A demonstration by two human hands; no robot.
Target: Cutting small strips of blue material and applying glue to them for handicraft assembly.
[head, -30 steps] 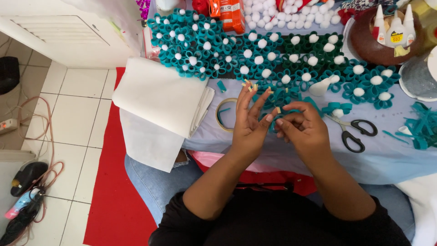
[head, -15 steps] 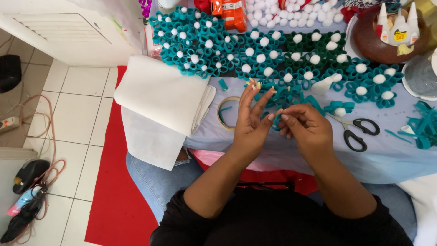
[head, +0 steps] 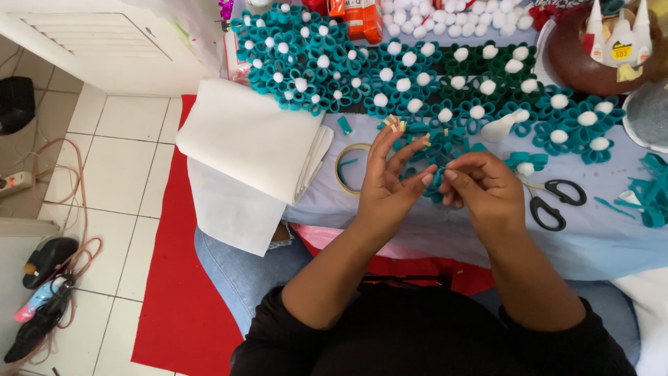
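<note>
2 bare hands meet over the near edge of a table draped in pale blue cloth (head: 598,244). The left hand (head: 390,184) pinches one end of a small teal ribbon loop (head: 436,179) with thumb and forefinger, its other fingers spread upward with small yellowish tape bits stuck to the tips. The right hand (head: 483,189) is curled, its fingertips grasping the same loop from the right side. Just left of the hands lies a thin ring of clear tape (head: 348,167). Far across the table spreads a mat of teal ribbon flowers with white pompom centres (head: 417,76). Black-handled scissors (head: 553,202) lie near the right hand, on its right. A folded stack of white felt sheets (head: 250,143) hangs over the table's left edge, above a red floor mat (head: 174,278).
</note>
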